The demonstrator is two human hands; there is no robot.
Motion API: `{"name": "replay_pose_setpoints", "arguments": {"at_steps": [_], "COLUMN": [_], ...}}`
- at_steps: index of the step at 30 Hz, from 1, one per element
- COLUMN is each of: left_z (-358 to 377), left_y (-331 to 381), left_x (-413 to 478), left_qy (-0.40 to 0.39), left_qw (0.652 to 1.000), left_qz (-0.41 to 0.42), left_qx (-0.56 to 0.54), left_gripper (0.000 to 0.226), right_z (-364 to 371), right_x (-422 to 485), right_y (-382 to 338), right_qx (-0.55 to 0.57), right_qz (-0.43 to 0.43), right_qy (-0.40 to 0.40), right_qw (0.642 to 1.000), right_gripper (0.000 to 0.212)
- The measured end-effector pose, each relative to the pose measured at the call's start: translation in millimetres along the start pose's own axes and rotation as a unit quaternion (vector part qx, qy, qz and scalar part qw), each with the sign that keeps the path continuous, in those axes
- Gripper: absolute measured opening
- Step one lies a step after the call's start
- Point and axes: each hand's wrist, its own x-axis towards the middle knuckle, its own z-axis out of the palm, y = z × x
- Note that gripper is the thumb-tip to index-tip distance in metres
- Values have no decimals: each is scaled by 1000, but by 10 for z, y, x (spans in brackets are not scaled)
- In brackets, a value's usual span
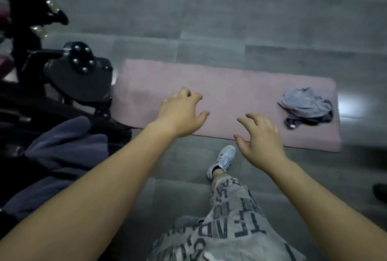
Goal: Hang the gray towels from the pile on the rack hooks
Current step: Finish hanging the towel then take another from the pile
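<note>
A crumpled pile of gray towels (306,106) lies at the right end of a pink mat (219,84) on the floor. My left hand (181,113) hovers over the mat's middle with fingers spread and holds nothing. My right hand (258,138) reaches out above the mat's near edge, fingers loosely spread and empty, well left of the pile. A black rack (31,15) with shiny hooks stands at the far left. A dark blue-gray towel (62,153) hangs low on the left.
A black stand base with metal studs (80,72) sits just left of the mat. My leg in printed gray trousers (230,208) and a white shoe (223,160) are on the gray tiled floor below the mat.
</note>
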Motion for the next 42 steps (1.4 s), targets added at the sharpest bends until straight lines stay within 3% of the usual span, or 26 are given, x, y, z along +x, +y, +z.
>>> {"name": "replay_pose_setpoints", "arguments": {"at_steps": [11, 21, 27, 30, 34, 38, 42], "left_z": [127, 124, 127, 176, 285, 544, 1040], "left_y": [1908, 3384, 4215, 4690, 5208, 5618, 6001], "left_x": [2687, 4689, 6535, 7445, 8285, 8693, 8768], "left_qy": [-101, -160, -198, -236, -251, -264, -291], "left_qw": [972, 891, 828, 775, 672, 608, 519], "left_qz": [172, 359, 461, 520, 615, 664, 716], "left_qx": [124, 229, 250, 273, 326, 346, 365], "left_gripper": [56, 54, 56, 56, 55, 55, 55], "right_z": [-267, -645, -569, -512, -543, -493, -266], "right_x": [996, 1873, 3139, 3927, 4748, 5291, 5605], "right_y": [1828, 2863, 3416, 3670, 3933, 4150, 4386], "right_qx": [110, 156, 195, 209, 238, 250, 269], "right_qz": [227, 414, 556, 628, 708, 752, 792], "right_qy": [64, 137, 160, 152, 191, 233, 277], "right_qw": [965, 886, 792, 735, 637, 563, 473], "right_gripper": [50, 49, 56, 60, 62, 62, 64]}}
